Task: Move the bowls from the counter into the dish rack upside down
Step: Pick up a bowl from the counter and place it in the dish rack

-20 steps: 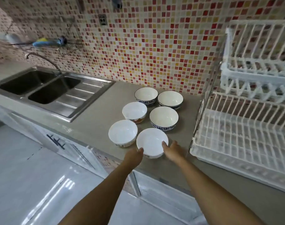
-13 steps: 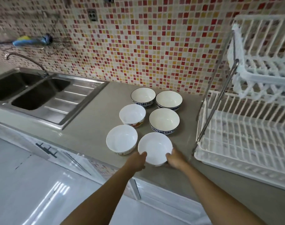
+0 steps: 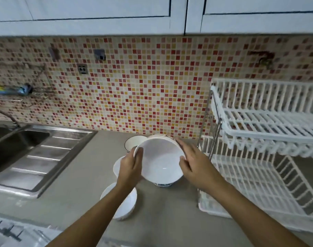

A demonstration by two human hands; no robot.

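I hold a white bowl (image 3: 161,160) in the air above the counter, tilted with its opening toward me. My left hand (image 3: 131,169) grips its left rim and my right hand (image 3: 195,164) its right rim. Other bowls stay on the counter beneath: one white bowl (image 3: 127,205) under my left forearm, a blue-rimmed bowl (image 3: 132,142) at the back, and a blue-patterned bowl (image 3: 162,184) mostly hidden by the lifted bowl. The white two-tier dish rack (image 3: 255,177) stands to the right, with no dishes in it.
A steel double sink with drainboard (image 3: 38,154) lies to the left. The mosaic tile wall (image 3: 134,86) runs behind the grey counter (image 3: 166,220). White upper cabinets (image 3: 98,13) hang overhead.
Both hands closed on the nearest white bowl and lifted it off the counter, tilting it toward me. The view rose, bringing the upper cabinets into sight.
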